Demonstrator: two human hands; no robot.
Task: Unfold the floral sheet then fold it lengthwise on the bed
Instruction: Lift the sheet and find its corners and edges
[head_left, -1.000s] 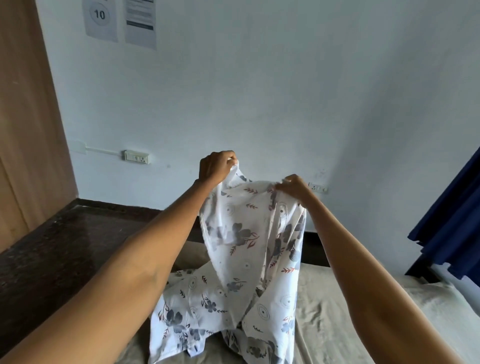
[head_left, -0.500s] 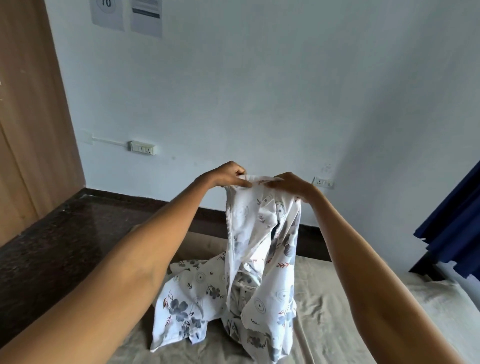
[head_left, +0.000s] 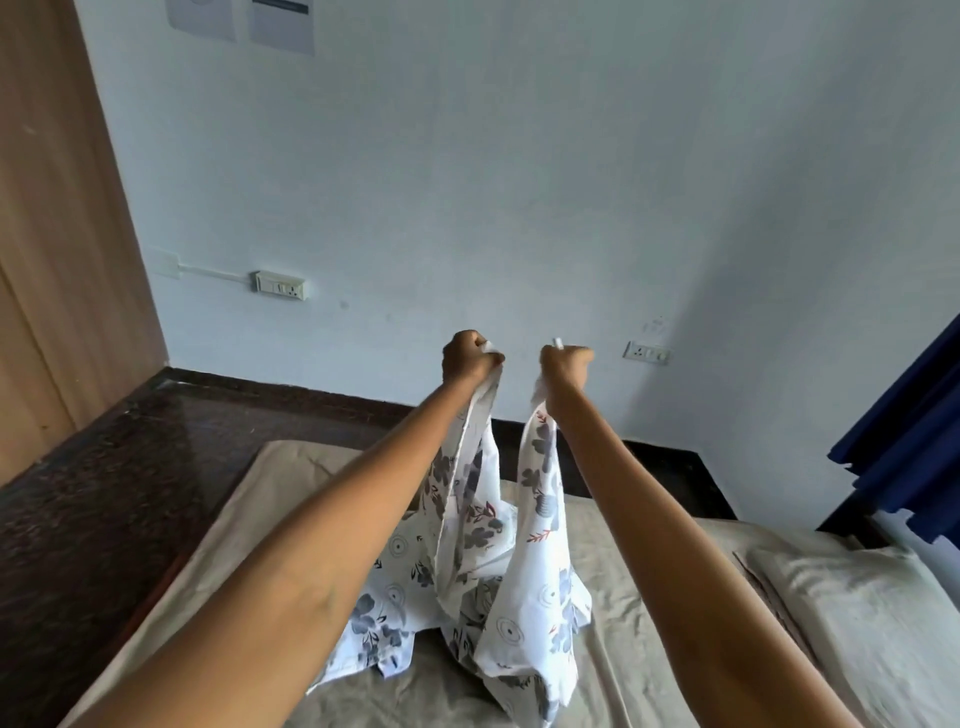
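We see two bare forearms, no sleeves, watch or rings, entering from seven and five o'clock, ending in the left hand (head_left: 469, 356) and right hand (head_left: 565, 367).

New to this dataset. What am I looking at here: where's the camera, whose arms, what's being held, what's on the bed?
There is no machine here. A person wears one wide-angle camera on the head, looking forward and down, so the two bare arms reaching into the picture are that person's own.

The left hand and right hand are both closed into fists, each gripping a bunched top edge of the floral sheet, white with grey-blue flowers. The hands are raised and a little apart, so the cloth hangs in two strands with its lower part piled on the bed.

The bed has a beige cover and a pillow at the right. Behind are a pale wall with sockets, a dark floor, and a blue curtain at the right.
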